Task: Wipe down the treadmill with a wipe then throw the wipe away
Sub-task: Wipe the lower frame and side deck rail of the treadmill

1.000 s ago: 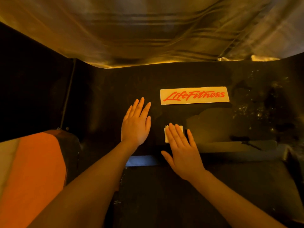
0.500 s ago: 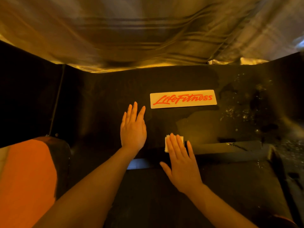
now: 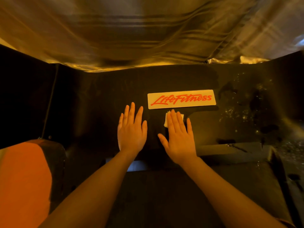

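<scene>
nearest the camera, two bare forearms reach forward over the dark treadmill belt (image 3: 164, 195). at lower left sits an orange and black rounded shape (image 3: 24, 178), its nature unclear in the dim amber light. just beyond the belt's front edge a small pale blue strip (image 3: 137, 166) shows between the two wrists.

past that, both hands lie on the black motor cover (image 3: 92, 112) of the treadmill. the left hand (image 3: 131, 129) rests flat, palm down, its fingers straight and close together, holding nothing. just beside it, apart from it, the right hand (image 3: 179, 137) also lies flat with fingers straight and the thumb spread out to the left; its fingertips press a small folded white wipe (image 3: 166, 120) against the cover. most of the wipe is hidden under the fingers, with only its left edge and upper corners showing.

just beyond the wipe sits a pale rectangular lifefitness label (image 3: 181, 99) with red lettering. to the right, the cover carries wet streaks and specks (image 3: 238, 112). farthest away, above the cover's rear edge, hangs a crinkled shiny sheet (image 3: 148, 30).
</scene>
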{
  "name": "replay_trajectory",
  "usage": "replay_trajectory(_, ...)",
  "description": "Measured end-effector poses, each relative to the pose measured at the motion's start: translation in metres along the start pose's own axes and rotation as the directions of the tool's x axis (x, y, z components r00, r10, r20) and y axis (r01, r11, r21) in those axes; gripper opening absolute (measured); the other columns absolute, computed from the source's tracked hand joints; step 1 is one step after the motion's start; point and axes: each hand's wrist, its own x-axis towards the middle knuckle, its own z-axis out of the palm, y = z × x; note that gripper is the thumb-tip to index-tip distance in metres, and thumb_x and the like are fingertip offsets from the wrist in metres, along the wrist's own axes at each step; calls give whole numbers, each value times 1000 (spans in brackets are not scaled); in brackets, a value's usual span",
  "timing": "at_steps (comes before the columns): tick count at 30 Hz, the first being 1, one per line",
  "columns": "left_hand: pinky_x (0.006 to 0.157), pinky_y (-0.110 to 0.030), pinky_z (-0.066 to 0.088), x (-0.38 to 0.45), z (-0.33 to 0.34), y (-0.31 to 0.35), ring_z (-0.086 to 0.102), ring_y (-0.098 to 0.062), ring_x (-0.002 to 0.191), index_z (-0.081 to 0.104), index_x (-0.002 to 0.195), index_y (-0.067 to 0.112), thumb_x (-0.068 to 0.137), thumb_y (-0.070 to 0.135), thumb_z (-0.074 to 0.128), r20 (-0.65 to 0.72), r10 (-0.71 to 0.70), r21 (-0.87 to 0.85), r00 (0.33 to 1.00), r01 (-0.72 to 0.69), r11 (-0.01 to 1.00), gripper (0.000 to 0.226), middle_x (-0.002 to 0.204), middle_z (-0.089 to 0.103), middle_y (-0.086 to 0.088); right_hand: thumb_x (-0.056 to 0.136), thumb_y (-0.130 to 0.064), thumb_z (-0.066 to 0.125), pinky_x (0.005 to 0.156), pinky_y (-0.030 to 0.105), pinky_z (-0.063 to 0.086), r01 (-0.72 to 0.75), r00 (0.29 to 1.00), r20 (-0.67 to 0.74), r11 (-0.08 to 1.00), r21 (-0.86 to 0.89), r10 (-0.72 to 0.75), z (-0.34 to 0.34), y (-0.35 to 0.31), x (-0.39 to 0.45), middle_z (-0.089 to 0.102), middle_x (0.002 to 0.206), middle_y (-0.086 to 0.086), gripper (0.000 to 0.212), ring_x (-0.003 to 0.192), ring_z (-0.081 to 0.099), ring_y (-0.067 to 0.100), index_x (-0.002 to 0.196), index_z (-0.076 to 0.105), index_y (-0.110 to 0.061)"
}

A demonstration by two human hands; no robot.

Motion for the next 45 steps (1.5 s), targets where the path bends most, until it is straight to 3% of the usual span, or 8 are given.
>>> replay_trajectory(5,121,-41,8,-1,2,-1,9,-26,153,28,155,21,102,41,29,-22,16,10,1000,-16,1000,57,164,17,-10,96,-63,26,119,51,19,-3,1000,-18,1000,-3,3,23,-2,-63,19,164,12,81,152,16,28,157,21,-9)
replay_trajectory(11,121,-41,8,-1,4,-1,8,-26,153,27,155,21,103,40,32,-21,10,9,1000,-10,1000,56,164,16,-10,97,-62,24,121,52,15,11,998,-55,1000,-16,-12,16,10,-32,18,164,10,79,152,13,26,158,19,-11)
replay_trajectory(17,121,-41,7,0,3,-1,6,-25,153,26,155,22,102,41,30,-21,5,9,1000,-5,1000,57,165,14,-9,89,-69,1,122,50,-2,-50,999,18,999,-8,50,-9,25,13,-6,166,7,87,153,-9,24,158,-4,-15)
replay_trajectory(22,121,-41,8,-1,1,-1,10,-25,152,32,153,20,102,36,37,-32,13,-45,999,-14,999,54,164,18,-10,97,-62,22,122,49,17,-45,997,-63,999,26,47,14,19,-46,14,165,11,81,153,11,27,158,14,-10)
replay_trajectory(28,121,-39,5,7,-3,21,11,-25,153,36,153,19,103,28,41,-18,131,-124,991,-132,983,51,164,20,-10,99,-59,25,119,49,17,26,998,-56,999,-19,-27,24,33,-69,21,163,12,75,152,17,28,156,20,-11)
replay_trajectory(32,122,-45,14,9,5,29,13,-26,152,35,153,18,101,35,30,-8,145,-16,989,-145,989,54,163,21,-10,97,-63,19,123,51,12,35,999,-36,997,-66,-38,11,44,-28,11,165,11,81,153,7,28,158,14,-11)
replay_trajectory(38,120,-47,17,8,8,28,17,-28,151,36,152,18,101,35,32,-26,159,29,987,-158,987,54,162,23,-12,90,-70,-1,123,50,-3,-33,999,32,999,-9,33,-10,46,13,-12,166,7,88,152,-15,24,157,-9,-14)
replay_trajectory(45,120,-48,18,8,9,27,15,-29,152,34,153,18,101,36,29,-4,163,52,987,-162,985,55,163,22,-13,97,-69,16,121,52,15,-101,994,-32,995,-10,101,21,33,-65,15,164,15,88,152,11,31,157,17,-4)
